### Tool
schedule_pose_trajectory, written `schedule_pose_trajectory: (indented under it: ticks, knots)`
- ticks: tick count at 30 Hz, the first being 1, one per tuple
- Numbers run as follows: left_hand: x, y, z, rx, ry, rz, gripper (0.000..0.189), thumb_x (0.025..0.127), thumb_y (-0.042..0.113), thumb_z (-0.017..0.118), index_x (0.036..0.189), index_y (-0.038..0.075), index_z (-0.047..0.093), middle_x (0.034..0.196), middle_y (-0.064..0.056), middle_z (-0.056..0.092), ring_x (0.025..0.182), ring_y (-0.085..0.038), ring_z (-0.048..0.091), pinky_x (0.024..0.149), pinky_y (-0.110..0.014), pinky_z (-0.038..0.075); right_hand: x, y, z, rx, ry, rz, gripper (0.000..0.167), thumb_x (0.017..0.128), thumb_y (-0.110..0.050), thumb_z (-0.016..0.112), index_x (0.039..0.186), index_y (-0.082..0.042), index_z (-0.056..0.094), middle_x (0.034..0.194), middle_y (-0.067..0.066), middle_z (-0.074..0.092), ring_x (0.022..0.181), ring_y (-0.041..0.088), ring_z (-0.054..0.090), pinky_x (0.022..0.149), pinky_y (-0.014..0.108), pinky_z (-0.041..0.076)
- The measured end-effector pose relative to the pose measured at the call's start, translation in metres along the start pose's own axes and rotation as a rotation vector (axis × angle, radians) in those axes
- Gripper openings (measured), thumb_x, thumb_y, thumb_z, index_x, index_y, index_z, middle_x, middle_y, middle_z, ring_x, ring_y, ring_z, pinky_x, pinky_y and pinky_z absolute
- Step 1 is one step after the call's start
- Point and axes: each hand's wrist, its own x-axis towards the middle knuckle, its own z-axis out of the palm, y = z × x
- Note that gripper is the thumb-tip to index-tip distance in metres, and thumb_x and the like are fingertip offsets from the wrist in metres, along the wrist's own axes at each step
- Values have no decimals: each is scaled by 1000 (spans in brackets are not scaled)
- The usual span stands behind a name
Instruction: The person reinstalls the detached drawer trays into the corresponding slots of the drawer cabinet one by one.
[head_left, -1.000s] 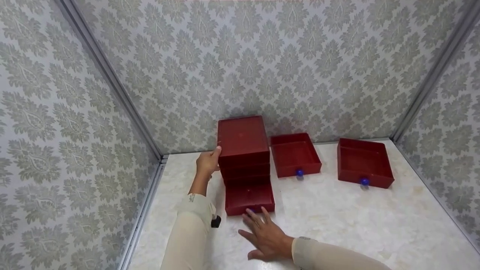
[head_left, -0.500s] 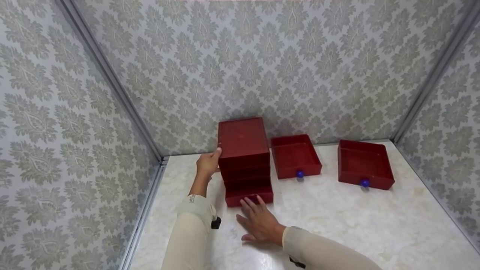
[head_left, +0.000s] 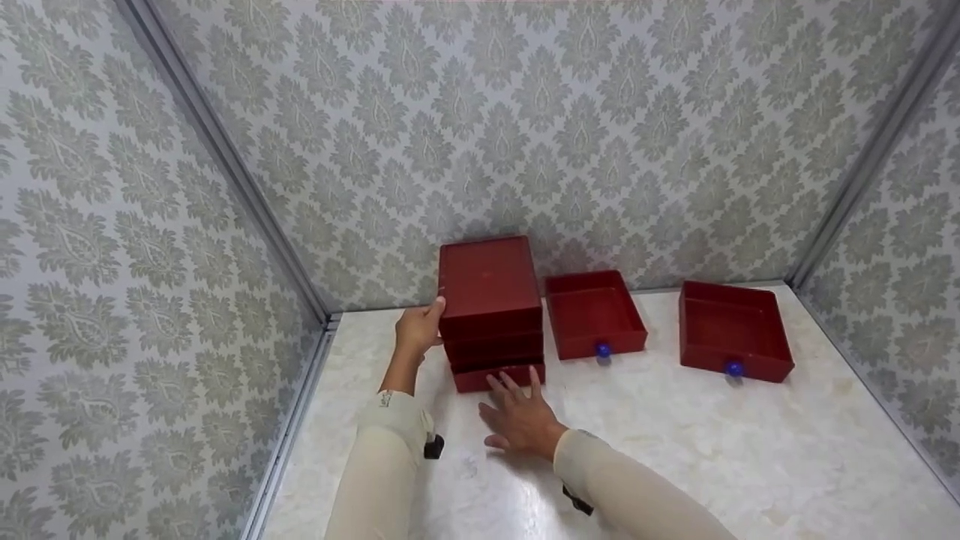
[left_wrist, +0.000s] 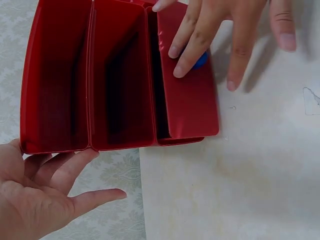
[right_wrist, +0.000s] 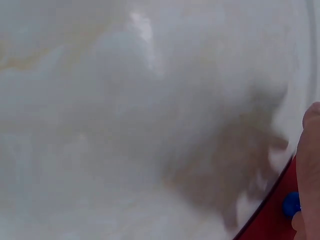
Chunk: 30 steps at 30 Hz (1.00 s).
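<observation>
A red drawer cabinet (head_left: 489, 277) with two open upper slots stands against the back wall. Its bottom drawer (head_left: 472, 379) is mostly in, the front sticking out slightly. Along the cabinet's left side lies my left hand (head_left: 417, 330); in the left wrist view its fingers touch the side wall and the thumb (left_wrist: 102, 198) stands apart. My right hand (head_left: 523, 420) presses spread, straight fingers on the drawer's front. Those fingers partly cover the blue knob (left_wrist: 201, 60). The right wrist view catches only an edge of that hand (right_wrist: 309, 170) beside the knob.
Two loose red drawers lie to the cabinet's right, a nearer one (head_left: 596, 315) and a farther one (head_left: 735, 330), each with a blue knob in front. Everything stands on a pale marbled table (head_left: 637, 442), enclosed by patterned walls at the back and sides.
The bottom drawer has slid back into the cabinet, with my right hand following it forward against its front. My left hand stays at the cabinet's side.
</observation>
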Motion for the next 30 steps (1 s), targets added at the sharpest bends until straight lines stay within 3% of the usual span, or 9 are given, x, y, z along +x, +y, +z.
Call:
schedule_pose_trajectory:
  ticks: [6, 18, 24, 30]
  knots:
    - [2, 1, 4, -55, 0, 11, 49, 106, 42, 51, 125, 1, 71, 123, -21, 68, 107, -32, 71, 84, -41, 61, 8, 6, -1, 85, -60, 40, 71, 97, -78, 31, 156, -40, 39, 171, 8, 21, 157, 36, 22, 111, 82, 16]
    - [4, 6, 2, 41, 37, 59, 45, 107, 39, 50, 105, 2, 77, 99, -18, 72, 94, -31, 71, 75, -36, 62, 14, 8, 4, 222, -45, 77, 69, 97, -74, 38, 155, -38, 41, 171, 6, 20, 156, 39, 20, 109, 83, 15]
    - [3, 5, 3, 61, 68, 62, 48, 107, 40, 50, 94, 2, 77, 93, -19, 72, 88, -30, 71, 69, -32, 60, -3, 27, 10, 146, 109, -26, 67, 99, -70, 42, 158, -41, 34, 172, 1, 19, 157, 37, 19, 111, 82, 16]
    - [2, 6, 3, 72, 72, 58, 50, 107, 42, 48, 89, 3, 74, 91, -19, 71, 90, -30, 71, 71, -34, 60, -43, 75, 21, 80, 293, -124, 69, 98, -63, 52, 159, -41, 31, 171, 3, 21, 157, 33, 21, 113, 79, 16]
